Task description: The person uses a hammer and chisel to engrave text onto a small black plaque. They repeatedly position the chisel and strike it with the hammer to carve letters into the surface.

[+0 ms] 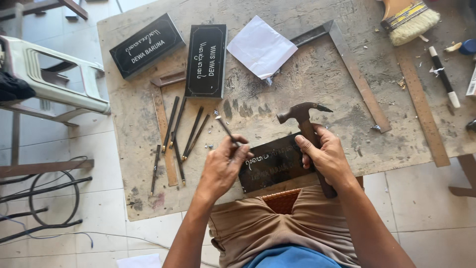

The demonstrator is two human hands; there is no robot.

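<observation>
My left hand (pixel 223 168) grips a thin metal chisel (pixel 225 128) that points up and away from me. In my right hand (pixel 325 156) I hold a claw hammer (pixel 303 113) by its wooden handle, its head raised above the table. Between my hands a dark stone plaque (pixel 270 166) with carved light lettering lies at the table's near edge, over my lap. Several more thin chisels (pixel 181 134) lie in a loose row left of my left hand.
Two finished black plaques (pixel 146 45) (pixel 207 60) lie at the back of the worn wooden table (pixel 297 89), with a white paper (pixel 260 47), a metal square (pixel 354 74), a wooden ruler (pixel 421 106), a brush (pixel 409 20) and a marker (pixel 444 74). A plastic chair (pixel 54 79) and cables (pixel 44 198) stand at the left.
</observation>
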